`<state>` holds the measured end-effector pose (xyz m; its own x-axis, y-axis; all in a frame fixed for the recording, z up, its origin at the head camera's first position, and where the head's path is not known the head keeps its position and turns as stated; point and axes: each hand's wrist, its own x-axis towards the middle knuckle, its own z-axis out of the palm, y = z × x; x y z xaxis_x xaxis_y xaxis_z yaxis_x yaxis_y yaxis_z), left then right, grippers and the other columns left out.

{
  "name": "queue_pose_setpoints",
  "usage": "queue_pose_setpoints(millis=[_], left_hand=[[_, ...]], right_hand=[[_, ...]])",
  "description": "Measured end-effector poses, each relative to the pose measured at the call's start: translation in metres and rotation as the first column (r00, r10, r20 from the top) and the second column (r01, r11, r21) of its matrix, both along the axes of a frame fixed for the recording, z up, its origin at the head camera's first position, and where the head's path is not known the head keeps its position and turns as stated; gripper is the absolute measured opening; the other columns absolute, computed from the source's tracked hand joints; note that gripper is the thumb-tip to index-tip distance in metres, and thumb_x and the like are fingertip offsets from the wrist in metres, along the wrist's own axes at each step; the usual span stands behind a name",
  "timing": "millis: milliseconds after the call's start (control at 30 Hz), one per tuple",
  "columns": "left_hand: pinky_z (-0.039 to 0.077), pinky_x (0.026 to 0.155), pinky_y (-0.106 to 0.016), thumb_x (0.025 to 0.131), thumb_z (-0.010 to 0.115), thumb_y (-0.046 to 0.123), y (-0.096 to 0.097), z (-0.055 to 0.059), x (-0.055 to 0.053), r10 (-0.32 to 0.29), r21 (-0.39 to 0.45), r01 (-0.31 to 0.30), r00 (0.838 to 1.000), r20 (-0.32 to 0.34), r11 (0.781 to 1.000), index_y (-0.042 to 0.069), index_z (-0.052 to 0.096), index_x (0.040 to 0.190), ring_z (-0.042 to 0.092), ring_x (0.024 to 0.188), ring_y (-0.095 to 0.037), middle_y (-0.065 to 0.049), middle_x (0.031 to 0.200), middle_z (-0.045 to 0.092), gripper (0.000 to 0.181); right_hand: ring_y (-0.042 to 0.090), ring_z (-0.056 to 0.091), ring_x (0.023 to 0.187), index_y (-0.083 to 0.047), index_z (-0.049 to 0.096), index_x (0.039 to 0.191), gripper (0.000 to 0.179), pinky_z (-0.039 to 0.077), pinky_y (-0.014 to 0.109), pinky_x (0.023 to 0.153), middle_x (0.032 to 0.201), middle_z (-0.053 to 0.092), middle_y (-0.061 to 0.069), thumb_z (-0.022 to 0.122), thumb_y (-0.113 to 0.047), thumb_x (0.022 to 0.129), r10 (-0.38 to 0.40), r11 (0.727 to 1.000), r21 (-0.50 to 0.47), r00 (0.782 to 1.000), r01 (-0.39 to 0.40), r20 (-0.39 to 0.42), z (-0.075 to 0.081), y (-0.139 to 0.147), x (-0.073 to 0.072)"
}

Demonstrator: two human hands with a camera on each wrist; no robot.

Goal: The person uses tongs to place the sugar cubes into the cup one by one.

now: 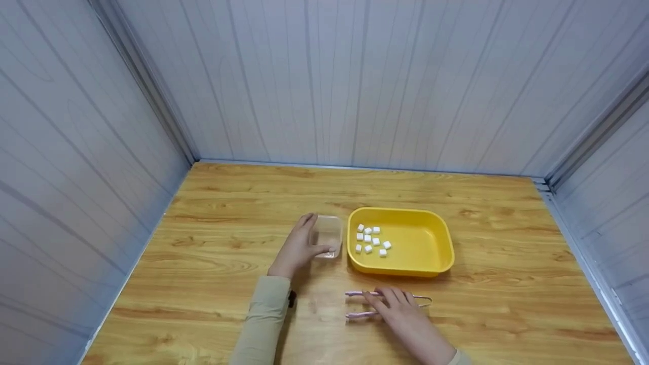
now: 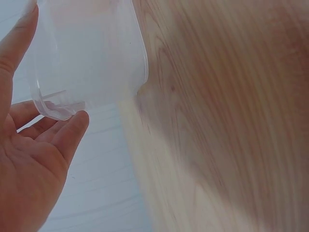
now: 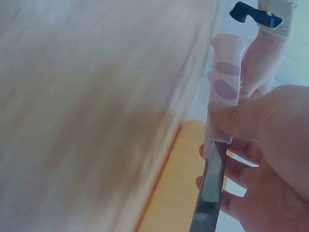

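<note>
In the head view my left hand (image 1: 296, 248) grips a clear plastic box (image 1: 328, 230), fingers at its far left corner and thumb at the near side. The left wrist view has the box (image 2: 91, 53) close up, fingertips at its rim. My right hand (image 1: 403, 317) holds metal tongs with pink paw-shaped tips (image 1: 359, 315), which point left and stand apart. From the right wrist view, the thumb (image 3: 236, 118) presses one arm of the tongs and fingers lie behind it. Several white cubes (image 1: 375, 242) lie in the left part of a yellow tray (image 1: 441, 235).
The yellow tray stands just right of the clear box and beyond the tongs. Beneath everything is a wood-grain table (image 1: 228, 228). Pale panelled walls (image 1: 334, 86) enclose its back, left and right sides.
</note>
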<state>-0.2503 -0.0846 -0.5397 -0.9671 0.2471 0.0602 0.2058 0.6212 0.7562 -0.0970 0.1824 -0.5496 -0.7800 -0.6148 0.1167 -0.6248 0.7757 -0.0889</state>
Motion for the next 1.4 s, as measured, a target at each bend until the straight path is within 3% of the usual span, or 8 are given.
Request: queue_pose_setpoints(millis=[300,567,667,933,1067,1233,1400], left_hand=[[0.023,0.113,-0.041,0.072,0.083,0.036,0.001,0.0,0.001,0.011,-0.002,-0.011,1.0,0.007,1.0,0.004,0.03,0.149,0.025,0.139,-0.029,-0.013,0.154,0.026,0.099],[0.025,0.112,-0.039,0.073,0.082,0.038,-0.001,-0.001,0.001,0.004,-0.011,-0.004,1.0,-0.001,1.0,0.003,0.031,0.149,0.027,0.139,-0.027,-0.011,0.153,0.028,0.098],[0.025,0.112,-0.039,0.073,0.082,0.039,-0.001,-0.001,0.002,0.004,-0.013,-0.004,1.0,0.002,1.0,0.002,0.031,0.148,0.027,0.138,-0.027,-0.012,0.153,0.028,0.099],[0.024,0.113,-0.039,0.072,0.083,0.037,0.001,0.001,0.0,0.007,-0.004,-0.007,1.0,0.005,1.0,0.002,0.031,0.148,0.027,0.139,-0.028,-0.013,0.153,0.028,0.099],[0.023,0.113,-0.039,0.072,0.083,0.036,0.001,0.0,-0.001,0.0,-0.004,0.0,1.0,0.0,1.0,0.002,0.031,0.148,0.026,0.139,-0.028,-0.015,0.153,0.027,0.098],[0.023,0.113,-0.039,0.074,0.083,0.033,0.001,0.001,0.001,0.003,0.01,-0.003,1.0,0.012,1.0,0.002,0.031,0.148,0.026,0.139,-0.028,-0.015,0.153,0.027,0.096],[0.023,0.113,-0.04,0.075,0.083,0.031,0.0,0.002,0.002,0.003,0.033,-0.004,1.0,0.017,0.999,0.001,0.03,0.148,0.025,0.139,-0.029,-0.015,0.153,0.026,0.095]], right_hand=[[0.027,0.046,0.114,-0.015,0.045,0.143,0.06,0.041,0.048,0.097,0.129,0.049,0.009,0.061,-0.002,0.086,0.019,0.999,-0.036,0.999,-0.021,-0.034,0.023,0.002,0.005],[0.026,0.047,0.114,-0.008,0.045,0.142,0.068,0.043,0.046,0.097,0.128,0.051,0.011,0.064,0.007,0.078,0.021,0.998,-0.05,0.993,-0.027,-0.117,0.042,0.005,0.006],[0.025,0.047,0.115,-0.008,0.045,0.141,0.073,0.042,0.045,0.097,0.129,0.05,0.01,0.067,0.012,0.075,0.018,0.997,-0.068,0.994,-0.025,-0.112,0.047,0.01,0.004],[0.026,0.051,0.11,-0.008,0.052,0.135,0.066,0.044,0.044,0.093,0.124,0.054,0.009,0.073,0.01,0.076,-0.03,0.996,-0.091,0.989,0.017,-0.142,0.055,0.024,-0.013],[0.029,0.051,0.111,-0.009,0.053,0.134,0.073,0.043,0.045,0.094,0.123,0.054,0.01,0.075,0.017,0.069,-0.069,0.994,-0.09,0.99,0.058,-0.127,0.059,0.032,-0.021],[0.03,0.05,0.112,-0.011,0.053,0.135,0.073,0.041,0.047,0.096,0.124,0.053,0.011,0.071,0.02,0.071,-0.111,0.991,-0.087,0.989,0.102,-0.099,0.063,0.039,-0.028],[0.03,0.051,0.112,-0.012,0.053,0.135,0.067,0.043,0.048,0.095,0.123,0.054,0.01,0.071,0.016,0.076,-0.117,0.991,-0.081,0.986,0.108,-0.121,0.066,0.044,-0.033]])
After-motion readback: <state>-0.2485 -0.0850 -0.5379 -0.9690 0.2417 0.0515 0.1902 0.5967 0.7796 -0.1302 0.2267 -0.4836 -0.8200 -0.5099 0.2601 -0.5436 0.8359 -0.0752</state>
